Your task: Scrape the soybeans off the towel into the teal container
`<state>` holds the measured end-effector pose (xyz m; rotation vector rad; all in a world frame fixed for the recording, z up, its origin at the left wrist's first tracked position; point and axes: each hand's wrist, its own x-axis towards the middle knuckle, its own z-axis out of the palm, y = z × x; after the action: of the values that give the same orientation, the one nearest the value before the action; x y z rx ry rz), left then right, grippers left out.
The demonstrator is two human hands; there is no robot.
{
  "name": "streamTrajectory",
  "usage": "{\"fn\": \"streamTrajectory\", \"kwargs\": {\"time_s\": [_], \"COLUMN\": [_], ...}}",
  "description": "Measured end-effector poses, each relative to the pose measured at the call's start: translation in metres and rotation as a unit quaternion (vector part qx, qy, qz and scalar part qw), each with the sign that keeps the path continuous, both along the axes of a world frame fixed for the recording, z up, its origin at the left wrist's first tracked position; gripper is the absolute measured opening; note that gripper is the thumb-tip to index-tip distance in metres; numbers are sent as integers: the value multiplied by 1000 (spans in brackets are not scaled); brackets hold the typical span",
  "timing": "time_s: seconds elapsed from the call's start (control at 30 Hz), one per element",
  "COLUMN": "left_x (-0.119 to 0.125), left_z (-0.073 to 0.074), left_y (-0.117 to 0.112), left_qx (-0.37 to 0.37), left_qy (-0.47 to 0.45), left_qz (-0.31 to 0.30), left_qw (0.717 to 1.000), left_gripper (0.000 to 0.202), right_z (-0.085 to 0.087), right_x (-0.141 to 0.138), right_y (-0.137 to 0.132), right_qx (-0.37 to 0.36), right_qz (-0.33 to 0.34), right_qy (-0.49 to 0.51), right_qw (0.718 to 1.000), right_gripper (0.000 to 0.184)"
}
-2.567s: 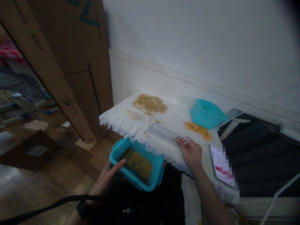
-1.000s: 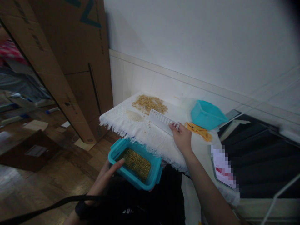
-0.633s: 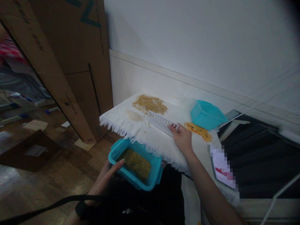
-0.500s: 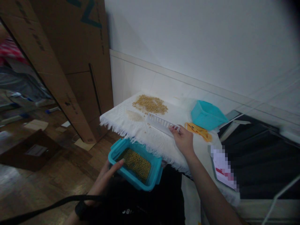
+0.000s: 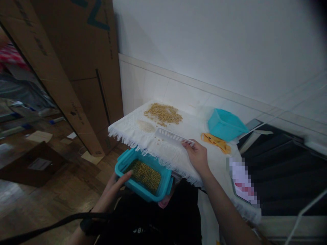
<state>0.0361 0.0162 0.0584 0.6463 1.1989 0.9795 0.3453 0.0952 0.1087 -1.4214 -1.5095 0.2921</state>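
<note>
My left hand (image 5: 112, 190) is closed on a teal plastic box (image 5: 120, 167) filled with greenish beans (image 5: 144, 172), holding it just below the near edge of a table covered by a white fringed cloth (image 5: 168, 153). My right hand (image 5: 198, 158) grips one end of a white slotted plastic strip (image 5: 170, 136), which lies almost flat on the cloth near its front edge. A pile of yellow beans (image 5: 163, 114) sits at the far left of the cloth, with a small white heap (image 5: 146, 126) beside it and a few stray beans near the strip.
A second teal box (image 5: 224, 124) stands tilted at the back right of the cloth, with a yellow wrapper (image 5: 216, 142) in front of it. A phone (image 5: 241, 182) lies at the right. Large cardboard boxes (image 5: 76, 61) lean at the left over a wooden floor (image 5: 51, 190).
My right hand reached the strip out toward the bean pile, then drew it back toward the front edge and lowered it flatter. My left hand shifted the box slightly left and up.
</note>
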Motion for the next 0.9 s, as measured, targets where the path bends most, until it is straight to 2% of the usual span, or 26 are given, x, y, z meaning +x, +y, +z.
{"fn": "streamTrajectory", "kwargs": {"time_s": [0.13, 0.47, 0.8, 0.9], "left_x": [-3, -3, -2, -1], "left_z": [-3, 1, 5, 6], "left_y": [1, 3, 2, 2], "left_qx": [2, 0, 2, -6], "left_qy": [6, 9, -10, -11], "left_qz": [1, 18, 9, 17], "left_qw": [1000, 1000, 1000, 1000], "left_gripper": [85, 74, 76, 77], "right_z": [0, -1, 4, 3], "right_x": [-7, -15, -21, -16], "right_y": [-1, -21, -58, -61], "right_qx": [4, 9, 12, 14], "right_qz": [24, 41, 108, 78], "right_qy": [5, -12, -46, -59], "right_qw": [1000, 999, 993, 995], "right_gripper": [27, 25, 20, 21]}}
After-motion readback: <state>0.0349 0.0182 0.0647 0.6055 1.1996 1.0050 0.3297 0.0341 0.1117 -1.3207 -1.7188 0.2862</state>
